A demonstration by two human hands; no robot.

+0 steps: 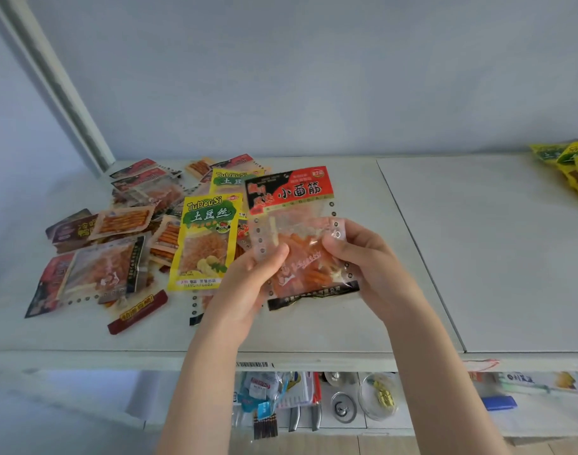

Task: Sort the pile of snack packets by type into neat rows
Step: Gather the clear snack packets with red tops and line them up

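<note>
Both forearms rise from the bottom of the frame and meet at its centre, above the tabletop. The left hand is turned palm up, its thumb pressed on the front of a clear packet at the lower left edge, with the fingers behind it. The right hand pinches the packet's right edge, thumb in front and fingers curled behind. This one packet has a red-and-black top. It is held upright, top towards the wall, clear of the tabletop just right of the pile.

The pile fills the left of the frame, its packets overlapping loosely. In it are two yellow packets, one in front and one half hidden behind it. There are three small orange-edged packets of sticks and one dark brown packet. One long dark red packet lies at the lower edge. At least three more clear packets with red-and-black tops are there too; others are too covered to count.

At the far right edge, well apart, lies a group of yellow packets, cut off by the frame, so their number cannot be told.
</note>
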